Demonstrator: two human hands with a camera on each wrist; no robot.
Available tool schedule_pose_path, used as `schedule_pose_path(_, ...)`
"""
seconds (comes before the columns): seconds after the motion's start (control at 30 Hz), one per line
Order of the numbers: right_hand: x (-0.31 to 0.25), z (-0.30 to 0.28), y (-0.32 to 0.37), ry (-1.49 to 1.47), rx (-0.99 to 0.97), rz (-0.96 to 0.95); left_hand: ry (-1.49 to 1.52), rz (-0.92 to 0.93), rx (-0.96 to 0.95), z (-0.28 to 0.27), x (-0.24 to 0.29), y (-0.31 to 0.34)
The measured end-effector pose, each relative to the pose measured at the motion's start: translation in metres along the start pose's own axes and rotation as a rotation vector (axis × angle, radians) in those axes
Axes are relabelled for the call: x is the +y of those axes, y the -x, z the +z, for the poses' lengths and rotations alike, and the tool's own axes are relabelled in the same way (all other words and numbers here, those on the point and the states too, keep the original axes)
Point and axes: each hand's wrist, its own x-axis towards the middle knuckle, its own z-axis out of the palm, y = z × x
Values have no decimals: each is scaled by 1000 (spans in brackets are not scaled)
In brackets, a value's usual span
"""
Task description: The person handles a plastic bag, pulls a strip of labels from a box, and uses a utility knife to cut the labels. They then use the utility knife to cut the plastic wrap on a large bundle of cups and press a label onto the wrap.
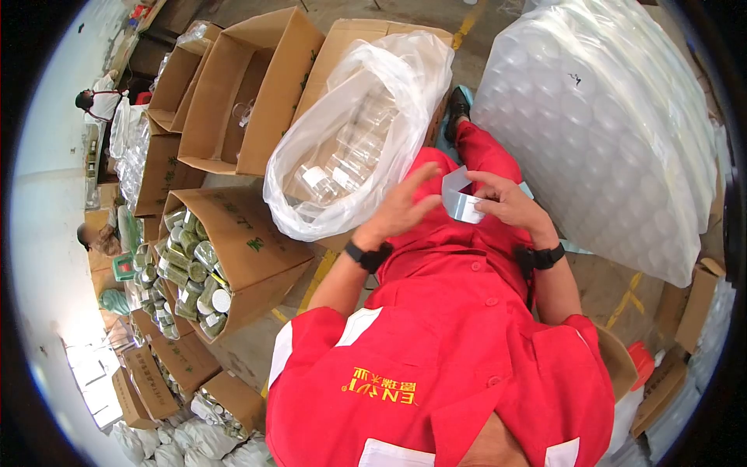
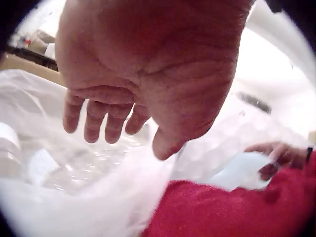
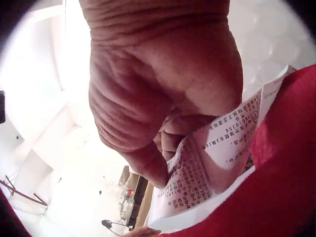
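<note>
My right hand (image 1: 510, 204) pinches a curled strip of printed labels (image 1: 464, 208) between thumb and fingers, above the red trousers. Rows of small printed characters show on the labels (image 3: 197, 170) in the right wrist view. Facing it, my left hand (image 1: 405, 204) has its fingers spread and relaxed, with nothing in its palm. Close to the left hand, a white plastic bag (image 1: 284, 183) lines a carton. Inside the bag lie several clear jars (image 1: 362, 148), a few bearing white labels.
A big wrapped stack of bubble-like plastic (image 1: 591, 140) stands at the right. On the left are an open carton (image 1: 272, 93) and another carton (image 1: 257, 249) full of green-filled jars (image 1: 191, 265). Two people (image 1: 101, 101) are farther off at the left.
</note>
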Motion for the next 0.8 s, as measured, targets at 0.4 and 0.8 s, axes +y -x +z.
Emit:
schedule_pose_path(0.4, -2, -15, 28, -48, 70, -8, 216, -217, -142, 4, 3, -34)
schedule_pose_path(0.8, 1, 0, 14, -78, 72, -123, 178, -267, -27, 66, 47, -15)
